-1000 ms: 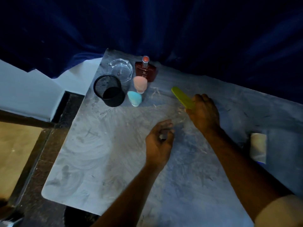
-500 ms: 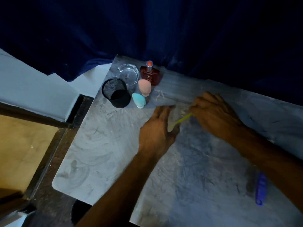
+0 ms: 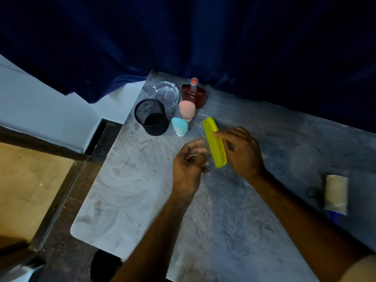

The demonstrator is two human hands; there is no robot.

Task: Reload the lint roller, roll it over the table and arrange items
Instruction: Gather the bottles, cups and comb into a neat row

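Observation:
My right hand [image 3: 242,151] holds a long yellow plastic piece [image 3: 214,142] at the middle of the grey table [image 3: 130,192], its far end pointing toward the back items. Just left of it my left hand [image 3: 188,163] hovers with curled, parted fingers and nothing clearly in it. The lint roller [image 3: 335,195], a pale roll with a blue handle, lies on the table at the far right, apart from both hands.
At the table's back left corner stand a black mesh cup [image 3: 151,117], a glass ashtray [image 3: 165,94], a red perfume bottle [image 3: 194,94], a pink sponge [image 3: 187,109] and a blue sponge [image 3: 180,126]. Dark blue curtain behind; the table's left edge drops to the floor.
My right hand has lifted and turned the yellow piece so its broad side shows. My left hand has drawn back from it and curled its fingers.

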